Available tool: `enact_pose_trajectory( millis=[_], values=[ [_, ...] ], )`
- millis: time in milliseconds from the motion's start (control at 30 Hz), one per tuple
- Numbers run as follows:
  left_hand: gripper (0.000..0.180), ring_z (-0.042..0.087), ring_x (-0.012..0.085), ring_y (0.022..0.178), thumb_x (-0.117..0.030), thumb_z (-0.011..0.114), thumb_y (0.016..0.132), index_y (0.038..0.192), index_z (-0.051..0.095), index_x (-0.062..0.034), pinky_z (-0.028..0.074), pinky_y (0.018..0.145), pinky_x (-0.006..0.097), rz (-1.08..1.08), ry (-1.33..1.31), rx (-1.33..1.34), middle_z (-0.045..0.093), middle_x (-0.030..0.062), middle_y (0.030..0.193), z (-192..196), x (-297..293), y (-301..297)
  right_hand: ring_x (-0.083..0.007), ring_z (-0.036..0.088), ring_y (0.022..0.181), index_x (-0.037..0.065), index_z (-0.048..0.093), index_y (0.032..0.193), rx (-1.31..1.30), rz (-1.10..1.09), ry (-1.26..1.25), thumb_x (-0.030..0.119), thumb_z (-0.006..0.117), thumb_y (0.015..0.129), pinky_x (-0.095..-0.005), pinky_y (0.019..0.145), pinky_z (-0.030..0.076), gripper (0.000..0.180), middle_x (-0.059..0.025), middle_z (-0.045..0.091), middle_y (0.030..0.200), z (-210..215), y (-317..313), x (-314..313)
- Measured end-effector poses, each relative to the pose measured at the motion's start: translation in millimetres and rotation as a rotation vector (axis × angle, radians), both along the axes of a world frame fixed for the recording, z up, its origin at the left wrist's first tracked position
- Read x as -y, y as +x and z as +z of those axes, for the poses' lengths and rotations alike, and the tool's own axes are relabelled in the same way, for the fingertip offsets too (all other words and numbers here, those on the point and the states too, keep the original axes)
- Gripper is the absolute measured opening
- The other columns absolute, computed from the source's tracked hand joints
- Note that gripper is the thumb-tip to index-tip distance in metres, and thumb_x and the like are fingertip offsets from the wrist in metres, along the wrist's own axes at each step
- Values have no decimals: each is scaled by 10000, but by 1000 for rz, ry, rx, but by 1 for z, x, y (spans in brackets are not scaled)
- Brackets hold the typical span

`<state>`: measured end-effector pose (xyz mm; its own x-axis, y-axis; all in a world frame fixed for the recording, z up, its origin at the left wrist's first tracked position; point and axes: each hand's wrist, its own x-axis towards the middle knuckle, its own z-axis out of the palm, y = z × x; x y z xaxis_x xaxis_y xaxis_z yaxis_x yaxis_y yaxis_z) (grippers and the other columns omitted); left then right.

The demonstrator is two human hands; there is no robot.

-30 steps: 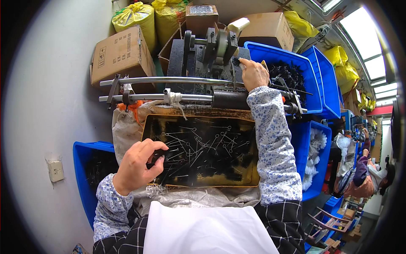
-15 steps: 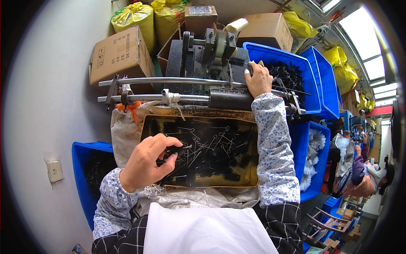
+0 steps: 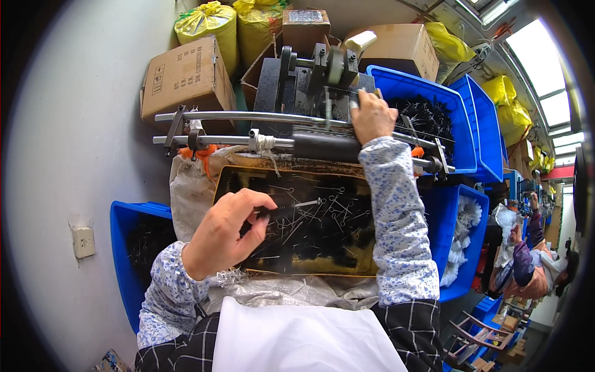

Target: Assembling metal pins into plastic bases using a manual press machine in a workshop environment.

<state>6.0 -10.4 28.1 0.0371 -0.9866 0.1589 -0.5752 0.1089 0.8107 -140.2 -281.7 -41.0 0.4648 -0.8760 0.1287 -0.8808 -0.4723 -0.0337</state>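
Over the yellow-edged tray, my left hand pinches a small dark twisted-wire brush between thumb and fingertips. Its pale stem sticks out to the right; the fingers hide much of the rest. My right hand is up at the bench machine, fingers curled beside the wheel, just above the black sliding sleeve on the steel rods. What its fingertips hold is hidden and blurred. Dark brushes with looped wire ends lie heaped in the tray.
Blue bins stand around me: one with black brushes at far right, one with white brushes nearer, another at left. Cartons and yellow sacks sit behind the machine. A co-worker is at far right.
My right hand and the black sleeve have shifted left along the rods. The left hand stays over the tray, with the stem now pointing farther right. The whole view has shifted slightly.
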Motion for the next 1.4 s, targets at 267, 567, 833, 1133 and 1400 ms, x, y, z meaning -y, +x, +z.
enact_pose_trajectory(
  millis=[267,567,833,1133,1400],
  values=[
    [138,586,117,699,-42,573,832,955,525,-1,468,636,237,69,22,-204,589,65,773,-4,10,4,-330,578,946,155,619,1034,209,84,72,265,518,836,-407,837,447,249,-158,613,1003,2,-54,69],
    [114,594,117,675,-44,579,822,917,541,5,467,618,229,16,47,-262,601,57,736,-12,25,-5,-303,617,828,61,555,1076,101,-62,-434,152,474,871,-382,695,506,239,-157,607,944,58,-96,47],
    [226,612,163,749,-65,611,797,994,519,-1,477,617,253,223,-80,-407,600,110,852,-28,35,-27,-278,603,797,84,593,987,445,719,387,129,612,756,-355,678,491,236,-110,603,861,58,-28,-120],
    [329,558,201,781,-187,655,744,1037,546,-87,410,717,287,-422,71,480,565,51,833,-62,2,-57,-239,584,904,155,644,1010,10,59,-118,173,493,845,-366,781,461,225,-72,617,914,5,-16,11],
    [184,555,208,739,-62,605,709,889,565,-56,431,693,317,-328,74,146,554,58,768,-49,4,-48,-255,553,864,166,646,1021,65,134,-92,204,519,841,-358,824,412,223,-59,622,913,-5,-17,26]
  ],
)
